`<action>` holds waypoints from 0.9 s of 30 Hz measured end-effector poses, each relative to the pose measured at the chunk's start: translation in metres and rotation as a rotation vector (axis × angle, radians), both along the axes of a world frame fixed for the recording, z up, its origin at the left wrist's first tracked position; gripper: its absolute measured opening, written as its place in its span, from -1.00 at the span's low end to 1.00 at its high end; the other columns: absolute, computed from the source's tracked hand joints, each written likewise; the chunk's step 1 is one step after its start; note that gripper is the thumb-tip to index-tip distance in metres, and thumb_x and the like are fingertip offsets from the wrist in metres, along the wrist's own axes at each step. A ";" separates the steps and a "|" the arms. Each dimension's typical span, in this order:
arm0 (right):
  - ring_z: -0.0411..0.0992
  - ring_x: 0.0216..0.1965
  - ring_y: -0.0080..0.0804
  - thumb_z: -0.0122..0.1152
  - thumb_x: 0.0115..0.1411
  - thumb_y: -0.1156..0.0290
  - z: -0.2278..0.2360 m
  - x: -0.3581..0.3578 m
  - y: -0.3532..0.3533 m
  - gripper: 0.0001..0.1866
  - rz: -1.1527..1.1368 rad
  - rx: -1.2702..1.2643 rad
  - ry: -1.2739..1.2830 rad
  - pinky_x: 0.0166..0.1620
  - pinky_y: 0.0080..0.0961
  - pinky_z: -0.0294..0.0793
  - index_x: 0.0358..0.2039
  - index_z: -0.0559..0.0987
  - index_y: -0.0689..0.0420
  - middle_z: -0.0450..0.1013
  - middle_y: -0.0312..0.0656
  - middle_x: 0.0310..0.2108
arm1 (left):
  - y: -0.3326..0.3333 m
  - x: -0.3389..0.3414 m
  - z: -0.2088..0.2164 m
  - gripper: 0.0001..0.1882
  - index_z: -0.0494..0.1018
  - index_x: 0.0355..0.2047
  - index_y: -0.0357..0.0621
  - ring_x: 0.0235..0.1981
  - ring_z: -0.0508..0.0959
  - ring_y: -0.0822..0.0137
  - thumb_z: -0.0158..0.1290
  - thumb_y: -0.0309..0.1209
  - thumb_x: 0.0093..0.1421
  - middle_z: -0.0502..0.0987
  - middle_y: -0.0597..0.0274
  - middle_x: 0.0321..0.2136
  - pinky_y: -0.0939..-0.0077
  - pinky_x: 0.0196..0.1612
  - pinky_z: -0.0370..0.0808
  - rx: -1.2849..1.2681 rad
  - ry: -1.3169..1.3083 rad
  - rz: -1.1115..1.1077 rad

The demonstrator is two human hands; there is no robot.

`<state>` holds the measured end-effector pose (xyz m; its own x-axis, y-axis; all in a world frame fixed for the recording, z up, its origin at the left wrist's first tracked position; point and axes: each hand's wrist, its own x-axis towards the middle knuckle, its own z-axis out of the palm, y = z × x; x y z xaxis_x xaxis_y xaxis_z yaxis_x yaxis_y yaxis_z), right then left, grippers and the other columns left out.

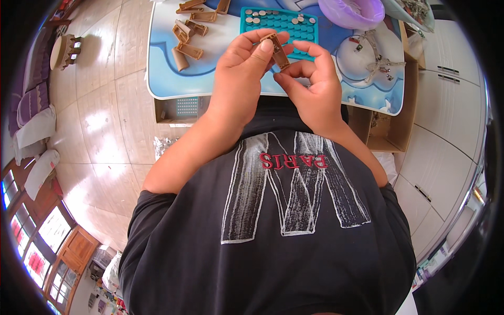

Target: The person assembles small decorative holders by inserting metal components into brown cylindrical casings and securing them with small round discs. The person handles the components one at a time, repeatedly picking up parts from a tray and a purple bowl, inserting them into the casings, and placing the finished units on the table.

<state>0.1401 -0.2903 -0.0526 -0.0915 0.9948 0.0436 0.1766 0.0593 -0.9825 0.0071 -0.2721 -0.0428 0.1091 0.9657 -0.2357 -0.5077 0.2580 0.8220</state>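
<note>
Above the near edge of the table, my left hand grips a small brown plastic casing between thumb and fingers. The casing is long, hollow and tilted, its open side showing small parts I cannot make out. My right hand has its thumb and a bent finger closed at the casing's lower end, with the index finger raised above. Just beyond the hands lies a teal tray with rows of round pockets, some bearing silvery discs. Several similar brown casings are scattered on the table left of my hands.
A bowl lined with purple plastic stands at the far right of the blue-and-white table. Thin wires with small metal parts lie nearer. A clear bag sits behind them. White cabinets rise on the right; a stool stands left.
</note>
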 end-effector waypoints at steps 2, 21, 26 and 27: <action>0.44 -0.42 -0.55 0.23 0.01 0.59 0.002 0.005 -0.002 -0.56 0.011 0.006 -0.002 -0.36 -0.61 0.37 -0.08 0.32 0.17 0.49 -0.24 -0.54 | 0.001 -0.003 0.001 -0.71 0.26 -0.05 -0.30 -0.07 0.48 0.28 -0.18 -0.37 0.31 0.43 0.02 -0.07 0.44 0.01 0.38 -0.019 0.006 -0.015; 0.38 -0.55 -0.46 0.30 -0.05 0.46 -0.007 0.017 0.009 -0.77 0.156 0.583 -0.486 -0.29 -0.48 0.23 -0.32 0.54 0.04 0.47 -0.37 -0.57 | -0.001 -0.007 -0.001 -0.71 0.30 -0.06 -0.30 -0.17 0.53 0.30 -0.17 -0.36 0.31 0.48 0.03 -0.14 0.48 -0.14 0.49 -0.073 0.034 -0.091; 0.38 -0.56 -0.48 0.30 -0.03 0.42 0.000 0.015 0.009 -0.77 0.187 0.552 -0.434 -0.30 -0.49 0.21 -0.31 0.54 0.04 0.48 -0.37 -0.57 | -0.004 -0.013 -0.006 -0.70 0.32 -0.05 -0.29 -0.20 0.53 0.34 -0.17 -0.35 0.31 0.49 0.06 -0.16 0.51 -0.14 0.48 -0.126 0.021 -0.122; 0.38 -0.56 -0.48 0.30 -0.03 0.42 0.003 0.014 0.007 -0.77 0.157 0.535 -0.417 -0.31 -0.50 0.21 -0.30 0.54 0.04 0.48 -0.37 -0.56 | -0.004 -0.013 -0.007 -0.69 0.32 -0.05 -0.29 -0.21 0.54 0.35 -0.16 -0.34 0.31 0.50 0.07 -0.17 0.51 -0.15 0.49 -0.121 0.023 -0.123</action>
<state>0.1542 -0.2832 -0.0491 -0.3484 0.8200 0.4541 0.4824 0.5722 -0.6632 -0.0062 -0.2758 -0.0494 0.2180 0.9097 -0.3534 -0.4473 0.4150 0.7923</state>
